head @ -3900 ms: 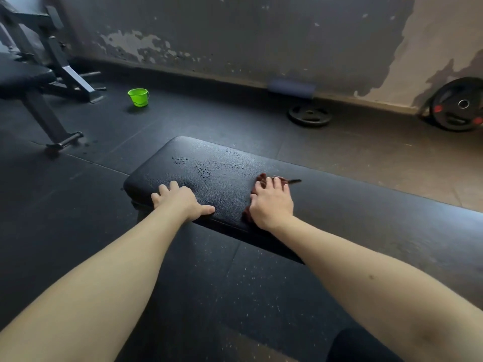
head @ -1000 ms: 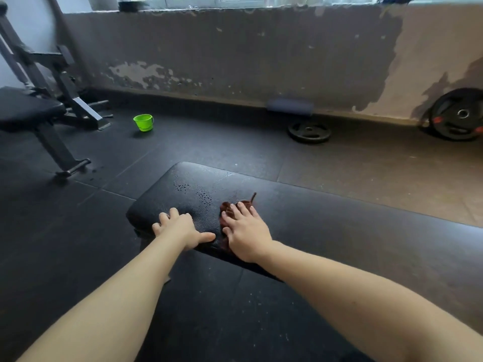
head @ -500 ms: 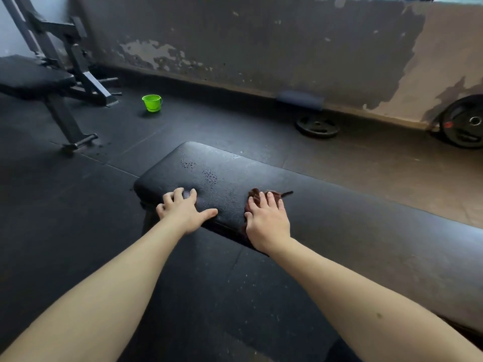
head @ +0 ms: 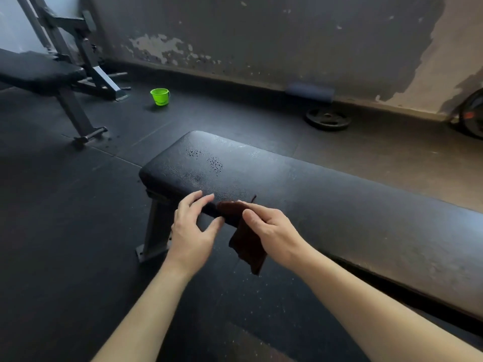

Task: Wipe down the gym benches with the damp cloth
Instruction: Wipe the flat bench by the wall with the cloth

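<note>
At your far left a bench point(head: 39, 71) stands on its steel frame, well apart from your work. A green bucket point(head: 160, 96) sits on the floor point(head: 65, 231) just right of that frame, with open mat between it and the counter point(head: 300, 184). The counter's rounded left end lies ahead of your left hand, and its leg point(head: 156, 231) drops to the floor below. Beads of water point(head: 215, 163) sit on the pad near that end.

Your left hand point(head: 192, 231) hovers at the counter's near edge, palm down, fingers spread and loose, holding nothing. Its thumb tip is just beside the cloth point(head: 247, 244); you cannot tell whether it touches.

The cloth drapes over the near edge, its top on the pad and its lower corner hanging free toward the floor. Your right hand point(head: 271, 231) pinches it, thumb on top and fingers curled beneath.

Beyond, a plate point(head: 328, 119) lies flat on the floor near the wall point(head: 261, 35). The counter runs on rightward out of view, its top bare. Another plate point(head: 470, 116) leans at the right edge.
</note>
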{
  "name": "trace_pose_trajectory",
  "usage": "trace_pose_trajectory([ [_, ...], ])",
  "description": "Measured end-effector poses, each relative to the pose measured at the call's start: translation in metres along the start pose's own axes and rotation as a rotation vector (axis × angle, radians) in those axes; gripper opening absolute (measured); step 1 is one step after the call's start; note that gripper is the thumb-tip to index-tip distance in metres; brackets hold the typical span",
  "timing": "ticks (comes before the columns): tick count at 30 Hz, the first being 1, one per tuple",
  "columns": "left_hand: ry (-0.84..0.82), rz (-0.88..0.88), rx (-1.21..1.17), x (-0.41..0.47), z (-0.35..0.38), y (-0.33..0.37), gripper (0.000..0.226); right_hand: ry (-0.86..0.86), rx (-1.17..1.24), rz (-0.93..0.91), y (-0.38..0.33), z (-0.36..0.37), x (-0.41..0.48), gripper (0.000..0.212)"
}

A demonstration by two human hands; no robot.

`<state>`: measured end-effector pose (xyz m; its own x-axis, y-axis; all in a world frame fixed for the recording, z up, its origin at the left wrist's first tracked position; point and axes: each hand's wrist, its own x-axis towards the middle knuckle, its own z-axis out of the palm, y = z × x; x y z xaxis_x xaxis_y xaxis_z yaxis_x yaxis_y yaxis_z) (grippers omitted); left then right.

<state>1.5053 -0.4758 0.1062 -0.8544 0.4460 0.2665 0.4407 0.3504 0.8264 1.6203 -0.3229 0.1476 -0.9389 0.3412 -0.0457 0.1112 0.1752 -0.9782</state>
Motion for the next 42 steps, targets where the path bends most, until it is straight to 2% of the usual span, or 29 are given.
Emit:
trace_pose_trajectory([
  [2,0.011,-0.021,-0.101,-0.016,0.001,0.006,0.031,-0.014,0.133,-0.002,-0.001,0.004,-0.01,0.032],
  [4,0.027,-0.125,-0.197,-0.027,0.002,0.01,0.021,-0.048,0.235,0.019,-0.001,0.007,-0.016,0.033],
  [8,-0.014,-0.24,-0.475,-0.044,-0.002,0.008,0.024,-0.164,0.375,0.055,0.013,0.018,-0.02,0.034],
  [11,0.013,-0.24,-0.316,-0.054,-0.007,-0.002,0.005,-0.172,0.437,0.127,0.025,0.027,-0.018,0.033],
  [14,-0.009,-0.269,-0.206,-0.057,-0.017,-0.014,0.008,-0.126,0.47,0.216,0.035,0.036,-0.017,0.032],
  [17,-0.036,-0.274,-0.129,-0.056,-0.029,-0.017,0.01,-0.132,0.357,0.238,0.043,0.041,-0.02,0.032],
  [21,-0.069,-0.285,-0.154,-0.059,-0.041,-0.016,0.005,-0.186,0.278,0.26,0.051,0.043,-0.021,0.036],
  [28,-0.063,-0.404,-0.191,-0.059,-0.045,-0.024,0.02,-0.184,0.193,0.315,0.068,0.047,-0.023,0.027],
  [33,-0.214,-0.422,-0.15,-0.061,-0.053,-0.028,0.039,-0.192,0.031,0.361,0.082,0.052,-0.021,0.021],
  [37,-0.21,-0.427,-0.15,-0.063,-0.055,-0.028,0.039,-0.116,-0.147,0.405,0.086,0.057,-0.018,0.036],
  [40,-0.175,-0.455,-0.151,-0.063,-0.055,-0.031,0.038,-0.051,-0.288,0.361,0.08,0.06,-0.02,0.04],
  [42,-0.13,-0.479,-0.117,-0.063,-0.057,-0.035,0.038,-0.047,-0.33,0.262,0.078,0.062,-0.021,0.034],
])
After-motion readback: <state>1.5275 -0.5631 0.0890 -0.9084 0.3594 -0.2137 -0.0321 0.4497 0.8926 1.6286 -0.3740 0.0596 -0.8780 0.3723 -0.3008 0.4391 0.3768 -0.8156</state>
